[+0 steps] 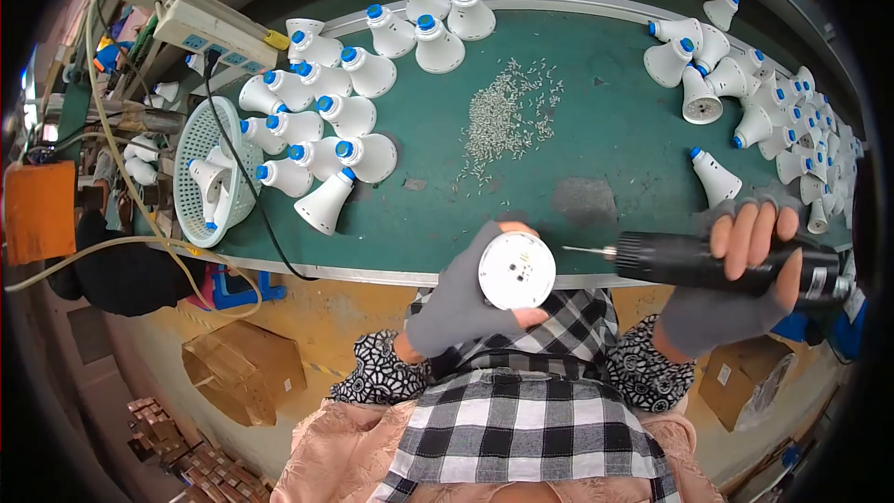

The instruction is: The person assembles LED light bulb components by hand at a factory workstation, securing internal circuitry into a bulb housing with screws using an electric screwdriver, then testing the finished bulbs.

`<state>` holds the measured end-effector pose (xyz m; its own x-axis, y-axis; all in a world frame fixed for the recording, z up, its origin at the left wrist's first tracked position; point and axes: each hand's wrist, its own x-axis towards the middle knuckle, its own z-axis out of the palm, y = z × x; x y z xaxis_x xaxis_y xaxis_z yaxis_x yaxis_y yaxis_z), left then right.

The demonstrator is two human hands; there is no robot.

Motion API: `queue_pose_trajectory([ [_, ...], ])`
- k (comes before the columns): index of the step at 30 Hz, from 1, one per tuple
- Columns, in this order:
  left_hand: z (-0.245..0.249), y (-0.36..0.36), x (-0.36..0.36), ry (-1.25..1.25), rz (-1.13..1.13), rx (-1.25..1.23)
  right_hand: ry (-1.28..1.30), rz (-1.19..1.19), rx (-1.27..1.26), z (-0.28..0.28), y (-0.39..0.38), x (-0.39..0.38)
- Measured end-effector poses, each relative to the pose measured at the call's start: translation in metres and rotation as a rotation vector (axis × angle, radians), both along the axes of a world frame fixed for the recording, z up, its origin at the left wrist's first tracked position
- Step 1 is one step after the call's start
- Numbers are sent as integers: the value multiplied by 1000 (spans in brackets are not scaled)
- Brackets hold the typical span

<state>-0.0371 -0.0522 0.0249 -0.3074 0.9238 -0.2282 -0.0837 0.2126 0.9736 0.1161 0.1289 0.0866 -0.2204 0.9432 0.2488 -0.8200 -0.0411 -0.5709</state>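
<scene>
**Bulb Housing and Electric Screwdriver Held at the Counter Edge**

The gloved left hand (461, 303) is holding a bulb housing (517, 270) in a closed grip at the near edge of the counter (605, 130). The LED disc is facing the camera and hiding the housing body. The right hand (745, 256) is gripping an electric screwdriver (689, 261), whose bit is pointing at the housing without touching it. The tool's rear is fading into the dark lens rim. A screw pile (507, 116) is lying on the green counter between clusters of housings (317, 121). Cardboard boxes (247, 368) are sitting on the floor.
</scene>
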Motion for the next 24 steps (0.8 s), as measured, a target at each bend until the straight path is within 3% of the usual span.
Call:
queue_pose_trajectory([
  [2, 1, -1, -4, -75, 52, 17, 85, 113, -128, -7, 15, 8],
  [5, 1, 0, -4, -222, 101, 31, -136, 328, -241, -33, 20, 18],
  [7, -13, 3, 1, -364, 142, 76, -385, 338, -339, -38, -5, 5],
  [10, -11, 19, 8, -944, 184, 166, -617, 582, -307, -55, -24, -4],
  [11, -15, 22, 7, -958, 137, 188, -651, 592, -322, -55, -31, -7],
  [14, 7, 35, 13, -850, 185, 85, -658, 587, -347, -53, -36, -10],
  [17, 21, 41, 6, -360, 27, 80, -590, 534, -343, -50, -32, -10],
  [20, 29, 49, 10, 246, 27, 83, -535, 511, -361, -41, -28, -5],
  [24, 44, 58, 17, 479, 19, 27, -549, 477, -356, -37, -28, -4],
])
